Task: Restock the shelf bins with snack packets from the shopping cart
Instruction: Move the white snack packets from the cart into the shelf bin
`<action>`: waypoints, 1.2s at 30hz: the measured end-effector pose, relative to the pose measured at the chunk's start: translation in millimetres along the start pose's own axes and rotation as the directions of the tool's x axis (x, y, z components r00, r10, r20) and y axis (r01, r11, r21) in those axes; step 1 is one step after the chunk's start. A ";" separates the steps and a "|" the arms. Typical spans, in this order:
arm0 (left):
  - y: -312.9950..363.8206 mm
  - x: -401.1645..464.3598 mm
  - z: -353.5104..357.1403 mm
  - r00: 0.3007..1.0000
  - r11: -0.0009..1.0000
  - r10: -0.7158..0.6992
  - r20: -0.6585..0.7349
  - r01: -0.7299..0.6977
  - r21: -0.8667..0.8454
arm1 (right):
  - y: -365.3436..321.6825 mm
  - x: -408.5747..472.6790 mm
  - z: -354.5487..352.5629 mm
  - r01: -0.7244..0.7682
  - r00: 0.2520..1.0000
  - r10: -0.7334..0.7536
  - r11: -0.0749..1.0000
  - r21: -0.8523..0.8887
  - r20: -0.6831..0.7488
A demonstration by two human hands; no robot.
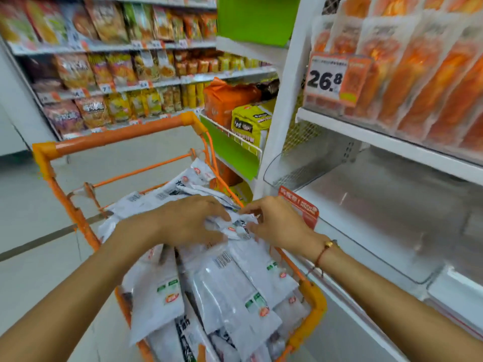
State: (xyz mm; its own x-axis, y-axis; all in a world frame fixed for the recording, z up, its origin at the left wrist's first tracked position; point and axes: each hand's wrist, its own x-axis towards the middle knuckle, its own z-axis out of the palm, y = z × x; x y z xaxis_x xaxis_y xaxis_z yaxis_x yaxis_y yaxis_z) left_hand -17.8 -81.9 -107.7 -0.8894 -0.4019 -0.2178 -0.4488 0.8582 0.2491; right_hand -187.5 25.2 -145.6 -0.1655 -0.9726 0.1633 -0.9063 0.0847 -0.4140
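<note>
Nearest, in the orange shopping cart (311, 296), a heap of white snack packets (230, 291), lying flat and overlapping, with barcodes and small green and red labels facing up. Thin glossy film, so probably light, soft and rather slippery; contents inside not visible, maybe easy to crush if squeezed hard.

Just above the heap, both hands over the top layer. Left hand (183, 220) with fingers curled down around a bunch of packets, gripping them from the left side. Right hand (277, 223) with thumb and fingertips pinching the crumpled edge of the same bunch, a thin cord bracelet (324, 253) on the wrist. Bunch in the grip (235, 226) touching the pile below, not yet lifted clear as far as can be judged.

For handling, better to take several packets together across the middle, one hand on each side, because a single sealed edge may slide out of the fingers and the film bends easily. Pressing the stack lightly between the palms should keep it together.

To the right, near the cart, an empty clear shelf bin (339, 231) with an orange price tag (303, 210) on its front lip; likely the place to fill. Above it, a shelf of orange snack bags (418, 74) behind a card reading 26.8 (326, 77).

Farther, at the left, long shelves of mixed snack bags (104, 74), blurred. At the far centre, a green end rack (230, 150) holding yellow and orange packs.
</note>
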 end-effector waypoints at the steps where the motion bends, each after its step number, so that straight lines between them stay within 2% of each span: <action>1: 3.7 -2.5 -3.1 1.000 1.000 -0.020 -0.017 0.019 -0.020 | -0.9 -2.4 -3.3 -0.003 1.000 0.003 1.000 0.003 -0.020; 3: 11.3 -7.4 -7.8 0.993 0.999 -0.049 -0.107 0.048 -0.009 | -6.7 -9.7 -12.0 0.003 0.995 -0.004 1.000 -0.003 -0.102; 5: 18.9 -14.5 -10.0 0.966 0.993 -0.067 -0.250 0.088 0.075 | -16.9 -20.6 -23.5 0.000 0.984 -0.001 1.000 -0.009 -0.177; 7: 25.5 -23.5 -12.4 0.937 0.995 -0.066 -0.342 0.089 0.051 | -29.5 -33.4 -41.9 -0.017 0.974 0.012 1.000 -0.016 -0.227; 10: 43.0 -42.2 -18.1 0.952 0.991 -0.003 -0.308 -0.038 -0.126 | -49.0 -57.5 -74.0 -0.043 0.959 0.048 0.999 0.023 -0.278; 14: 65.8 -62.9 -19.8 0.960 0.956 0.055 -0.274 -0.130 -0.262 | -70.3 -84.1 -105.4 0.006 0.973 0.041 0.979 0.203 -0.227; 17: 76.1 -73.0 -17.1 0.969 0.887 0.145 -0.198 -0.216 -0.407 | -77.0 -97.8 -116.0 0.017 0.984 0.040 0.949 0.314 -0.172; 20: 82.8 -81.0 -12.6 0.949 0.808 0.203 -0.242 -0.302 -0.506 | -81.8 -105.1 -116.2 0.049 0.977 0.039 0.916 0.397 -0.210; 23: 77.4 -73.0 5.2 0.889 0.815 0.103 -0.446 -0.332 -0.474 | -80.5 -106.3 -100.7 0.024 0.948 0.068 0.959 0.282 -0.311; 26: 59.4 -51.0 18.8 0.808 0.770 -0.133 -0.575 -0.281 -0.573 | -68.4 -101.1 -74.8 -0.138 0.880 0.152 0.988 0.065 -0.449; 27: 54.9 -41.7 18.8 0.786 0.731 -0.194 -0.588 -0.284 -0.621 | -62.8 -97.6 -67.8 -0.180 0.883 0.183 0.982 0.048 -0.433; 28: 50.4 -31.1 16.5 0.772 0.688 -0.250 -0.584 -0.282 -0.668 | -55.3 -93.2 -60.4 -0.212 0.914 0.214 0.976 0.045 -0.344; 30: 46.6 -13.7 8.4 0.777 0.606 -0.334 -0.534 -0.257 -0.753 | -43.2 -84.8 -40.6 -0.209 0.978 0.209 0.978 -0.021 -0.001; 31: 43.3 -3.2 4.4 0.788 0.586 -0.349 -0.507 -0.239 -0.774 | -39.3 -82.7 -29.7 -0.162 0.972 0.174 0.983 -0.087 0.157; 32: 40.9 5.6 0.3 0.804 0.593 -0.334 -0.492 -0.226 -0.773 | -37.8 -82.1 -21.1 -0.109 0.957 0.145 0.982 -0.151 0.250; 36: 28.4 19.6 2.1 0.842 0.620 -0.218 -0.493 -0.271 -0.736 | -28.4 -82.7 -10.3 -0.011 0.910 0.115 0.967 -0.253 0.398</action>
State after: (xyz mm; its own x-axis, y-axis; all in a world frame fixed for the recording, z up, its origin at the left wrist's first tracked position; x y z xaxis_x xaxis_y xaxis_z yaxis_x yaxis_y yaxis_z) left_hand -47.8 -64.7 -106.8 -0.6938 -0.6832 0.2277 -0.1014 0.4057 0.9084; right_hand -152.1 105.4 -138.2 -0.1001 -0.9617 -0.2553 -0.9733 0.1479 -0.1756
